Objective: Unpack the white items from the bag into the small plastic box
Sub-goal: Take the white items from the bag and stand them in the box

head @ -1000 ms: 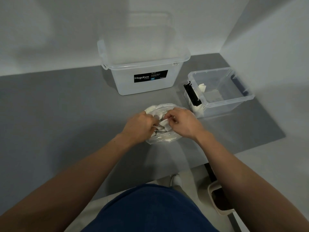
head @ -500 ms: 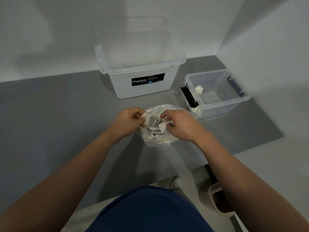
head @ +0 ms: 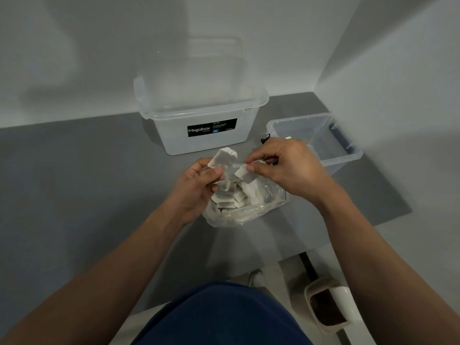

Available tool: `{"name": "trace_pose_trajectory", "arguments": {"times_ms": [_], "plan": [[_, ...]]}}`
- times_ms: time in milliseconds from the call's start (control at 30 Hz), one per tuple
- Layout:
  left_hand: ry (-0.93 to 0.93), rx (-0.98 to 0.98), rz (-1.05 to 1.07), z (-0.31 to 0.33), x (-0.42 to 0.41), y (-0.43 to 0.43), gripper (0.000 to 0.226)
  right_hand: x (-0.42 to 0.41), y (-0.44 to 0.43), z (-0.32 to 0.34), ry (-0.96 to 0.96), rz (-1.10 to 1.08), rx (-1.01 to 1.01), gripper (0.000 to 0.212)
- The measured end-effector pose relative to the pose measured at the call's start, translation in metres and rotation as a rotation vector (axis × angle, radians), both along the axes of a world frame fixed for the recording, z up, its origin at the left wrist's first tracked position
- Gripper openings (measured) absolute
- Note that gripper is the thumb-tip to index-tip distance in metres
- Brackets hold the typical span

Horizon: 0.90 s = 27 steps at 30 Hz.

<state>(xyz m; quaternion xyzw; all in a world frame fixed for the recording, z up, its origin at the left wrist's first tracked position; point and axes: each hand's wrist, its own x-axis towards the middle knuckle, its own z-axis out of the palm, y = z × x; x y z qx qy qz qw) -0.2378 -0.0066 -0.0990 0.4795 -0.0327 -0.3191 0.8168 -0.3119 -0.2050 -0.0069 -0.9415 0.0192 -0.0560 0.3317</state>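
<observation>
The white items (head: 222, 156) are showing faint grey print inside a clear, glossy bag (head: 249, 212). The small box (head: 338, 165) is looking colourless and see-through, its clip (head: 265, 140) black. The big box (head: 206, 143) is wearing a black label (head: 212, 127) with white lettering and a blue patch. The desk (head: 74, 183) is reading plain grey.

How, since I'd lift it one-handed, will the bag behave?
Probably floppy: the bag is thin, crinkled film slumped on the table. Likely light, holding only small white packets. Its open mouth may spill them if tipped.
</observation>
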Motion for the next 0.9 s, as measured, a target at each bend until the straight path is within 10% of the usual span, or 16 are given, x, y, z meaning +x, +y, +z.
{"name": "trace_pose_trajectory", "arguments": {"times_ms": [500, 900], "plan": [[-0.17, -0.03, -0.027, 0.027, 0.0, -0.062, 0.022, -0.008, -0.063, 0.033, -0.07, -0.094, 0.114, 0.006], [-0.542, 0.411, 0.005, 0.064, 0.001, -0.117, 0.028, 0.0, -0.17, 0.034, -0.187, -0.177, -0.147, 0.01]]}}
